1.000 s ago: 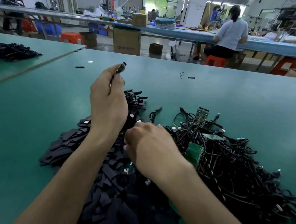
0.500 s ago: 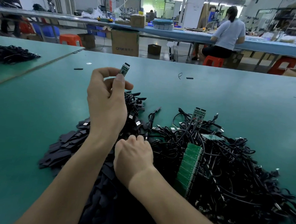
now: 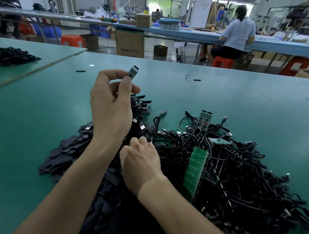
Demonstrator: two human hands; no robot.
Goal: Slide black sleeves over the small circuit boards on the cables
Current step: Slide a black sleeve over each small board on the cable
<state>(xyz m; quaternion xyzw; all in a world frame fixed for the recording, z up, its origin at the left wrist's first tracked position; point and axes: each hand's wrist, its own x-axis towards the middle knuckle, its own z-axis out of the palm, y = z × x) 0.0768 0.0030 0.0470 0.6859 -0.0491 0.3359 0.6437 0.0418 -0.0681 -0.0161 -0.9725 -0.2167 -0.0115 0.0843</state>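
Pinching small circuit board [image 3: 133, 72], left hand [image 3: 112, 105]; right hand [image 3: 141, 162] curled amid black sleeves [image 3: 65, 154], hold unclear.

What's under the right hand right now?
The right hand lies over the pile of black sleeves, beside the cable tangle. Its fingertips curl down out of view, so whether they pinch a sleeve cannot be seen.

We are counting one held board [image 3: 132, 72], one green panel [image 3: 195, 174], and two loose sleeves [image 3: 80, 71] near the tabletop's [image 3: 247, 106] far edge.
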